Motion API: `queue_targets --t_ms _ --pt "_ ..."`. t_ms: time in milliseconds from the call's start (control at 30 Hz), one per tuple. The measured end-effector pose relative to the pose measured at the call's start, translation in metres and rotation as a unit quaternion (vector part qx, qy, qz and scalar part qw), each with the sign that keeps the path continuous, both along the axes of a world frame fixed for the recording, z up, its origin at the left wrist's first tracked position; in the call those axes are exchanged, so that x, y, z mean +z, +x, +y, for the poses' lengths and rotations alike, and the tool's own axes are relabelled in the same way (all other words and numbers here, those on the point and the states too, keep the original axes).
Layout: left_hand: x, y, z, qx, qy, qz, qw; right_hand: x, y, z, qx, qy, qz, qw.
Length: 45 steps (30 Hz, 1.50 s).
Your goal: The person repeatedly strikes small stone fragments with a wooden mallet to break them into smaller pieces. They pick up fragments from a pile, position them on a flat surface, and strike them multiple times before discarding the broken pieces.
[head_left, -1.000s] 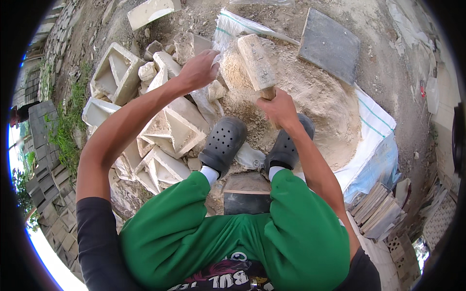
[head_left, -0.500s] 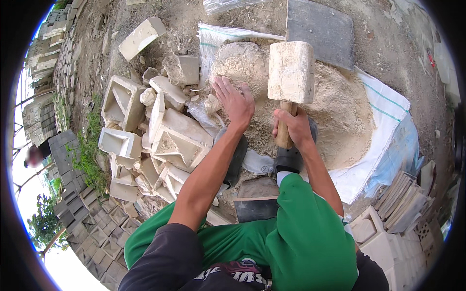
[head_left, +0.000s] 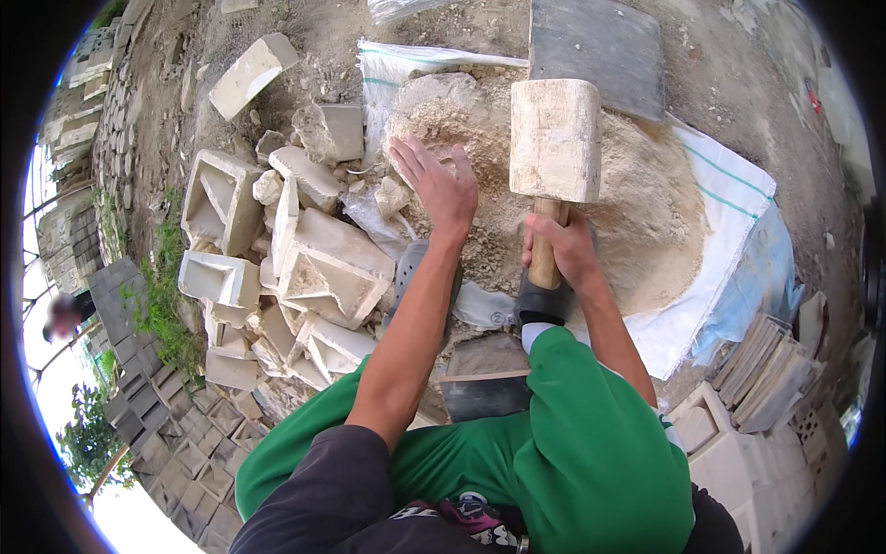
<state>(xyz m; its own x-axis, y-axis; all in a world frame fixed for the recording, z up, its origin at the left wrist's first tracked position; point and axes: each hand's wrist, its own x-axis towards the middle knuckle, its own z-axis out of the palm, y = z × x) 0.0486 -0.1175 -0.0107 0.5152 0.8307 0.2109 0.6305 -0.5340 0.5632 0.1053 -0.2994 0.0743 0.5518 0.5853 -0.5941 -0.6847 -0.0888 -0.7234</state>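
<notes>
1. Mallet of pale wood (head_left: 555, 138), block-headed, points far over the beige powder heap (head_left: 646, 212); right hand (head_left: 565, 247) clamped round its cylindrical handle (head_left: 544, 268).
2. Left hand (head_left: 443, 194), left of it, opened, thumb apart from fingers; I cannot tell whether it touches the heap.
3. Broken cream hollow blocks (head_left: 341, 240) lie left; a dark-grey rectangular slab (head_left: 598, 51), far.

- Saw a tiny ringed sign (head_left: 497, 319) in dark print on the crumpled white scrap (head_left: 478, 303) beside the dark shoe (head_left: 543, 307).
- Saw pale letters (head_left: 415, 511) and a pink picture (head_left: 467, 519) on the dark shirt (head_left: 323, 485), bent by folds and partly hidden.
- Could not read any whole word there.
</notes>
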Motion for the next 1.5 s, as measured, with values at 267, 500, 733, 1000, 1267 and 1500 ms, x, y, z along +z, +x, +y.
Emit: queue_targets --t_ms 267,500,733,1000,1267,1500 --pt "-0.005 0.008 0.018 -0.027 -0.025 0.076 0.996 -0.008 -0.001 -0.003 0.044 -0.003 -0.012 0.999" --pt "-0.006 0.008 -0.013 -0.136 -0.021 0.035 0.99 -0.011 0.0 -0.003 0.035 0.012 -0.009 0.999" --pt "-0.006 0.004 -0.02 -0.192 -0.09 -0.034 0.977 -0.008 0.003 -0.005 0.021 0.019 0.007 1.0" --pt "-0.009 -0.019 -0.039 -0.047 -0.079 0.086 0.992 -0.01 0.004 -0.007 0.027 0.016 0.024 0.999" --pt "-0.018 -0.004 -0.067 -0.222 -0.116 0.037 0.967 -0.012 0.004 -0.006 0.024 0.01 0.05 0.998" --pt "0.002 0.012 -0.029 -0.167 -0.043 0.027 0.985 -0.009 0.006 -0.007 0.022 0.002 0.048 0.999"
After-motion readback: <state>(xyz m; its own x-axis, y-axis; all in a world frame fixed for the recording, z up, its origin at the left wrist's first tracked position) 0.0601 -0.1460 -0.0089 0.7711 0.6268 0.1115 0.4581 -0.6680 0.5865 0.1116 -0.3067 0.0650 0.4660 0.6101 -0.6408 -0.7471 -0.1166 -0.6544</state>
